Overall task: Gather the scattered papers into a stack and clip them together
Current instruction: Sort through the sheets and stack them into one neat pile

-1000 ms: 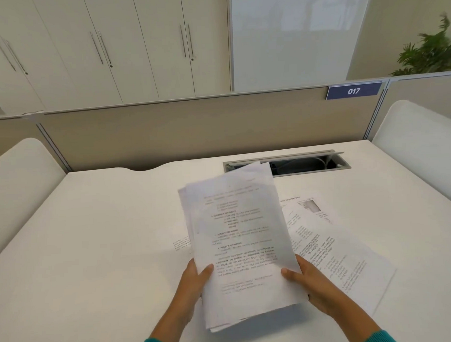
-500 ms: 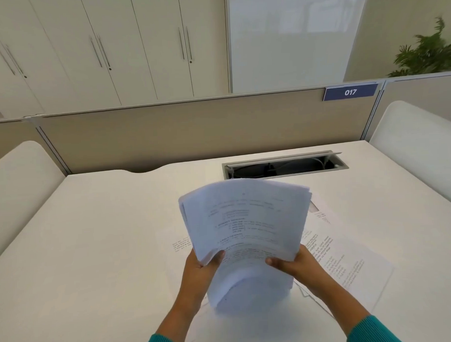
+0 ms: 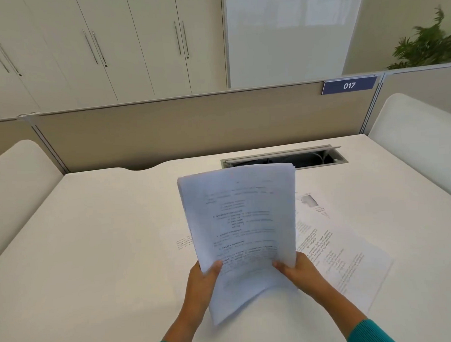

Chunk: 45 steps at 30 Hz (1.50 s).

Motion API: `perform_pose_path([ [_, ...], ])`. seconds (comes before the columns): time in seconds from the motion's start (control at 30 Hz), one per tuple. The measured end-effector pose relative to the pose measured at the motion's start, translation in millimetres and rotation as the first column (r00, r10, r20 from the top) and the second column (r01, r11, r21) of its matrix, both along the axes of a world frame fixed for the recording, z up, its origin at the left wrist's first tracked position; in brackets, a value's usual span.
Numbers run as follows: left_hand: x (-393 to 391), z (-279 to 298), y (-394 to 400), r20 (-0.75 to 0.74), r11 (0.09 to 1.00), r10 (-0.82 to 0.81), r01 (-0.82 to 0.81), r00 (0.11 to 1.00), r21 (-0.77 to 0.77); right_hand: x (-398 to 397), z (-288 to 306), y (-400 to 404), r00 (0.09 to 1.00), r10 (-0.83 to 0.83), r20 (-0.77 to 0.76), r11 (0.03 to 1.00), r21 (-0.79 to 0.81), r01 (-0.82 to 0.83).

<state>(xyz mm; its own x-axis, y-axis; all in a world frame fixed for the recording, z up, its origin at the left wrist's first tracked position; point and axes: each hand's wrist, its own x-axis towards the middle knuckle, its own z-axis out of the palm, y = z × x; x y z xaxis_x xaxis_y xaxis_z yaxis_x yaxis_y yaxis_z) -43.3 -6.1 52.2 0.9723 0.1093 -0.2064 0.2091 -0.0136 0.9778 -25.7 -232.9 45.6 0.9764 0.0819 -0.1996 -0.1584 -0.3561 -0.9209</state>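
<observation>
Holding stack of papers upright above desk: L hand pinched lower left edge w/ thumb in front, R hand pinched lower right edge likewise. Loose sheets lay flat on desk, just right of R hand.

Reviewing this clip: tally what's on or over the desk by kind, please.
Held paper stack: 1, gripped by left hand and right hand
Loose printed sheets on the desk: at least 2, one at right, one edge at left
Hands: 2
Clips: 0 visible
Total: 5
</observation>
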Motion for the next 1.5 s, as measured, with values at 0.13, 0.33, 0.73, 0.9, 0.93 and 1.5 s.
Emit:
perform_pose_path([
  [0.13,0,-6,1,-0.069,0.991,0.096,-0.102,0.993,-0.087,3,3,-4,0.998,0.063,-0.01,0.994,-0.092,-0.064],
  [0.33,-9,-25,10,-0.197,0.986,0.085,-0.111,0.977,-0.125,20,-2,-69,0.979,-0.194,0.056,0.931,-0.305,0.202],
  [0.73,-10,-50,18,-0.256,0.996,0.027,-0.048,0.966,-0.078,21,-9,-143,0.862,-0.477,-0.169,0.555,-0.819,0.147],
  [0.9,-11,-52,18,-0.244,0.998,0.026,-0.04,0.969,-0.053,25,-3,-133,0.857,-0.48,-0.186,0.528,-0.842,0.112],
  [0.93,-11,-53,18,-0.242,0.998,0.029,-0.042,0.97,-0.05,25,-3,-132,0.858,-0.478,-0.186,0.529,-0.841,0.113],
  [1.5,-11,-54,18,-0.237,0.999,0.017,-0.024,0.971,-0.025,28,41,-105,0.854,-0.404,0.327,0.736,-0.439,0.516],
])
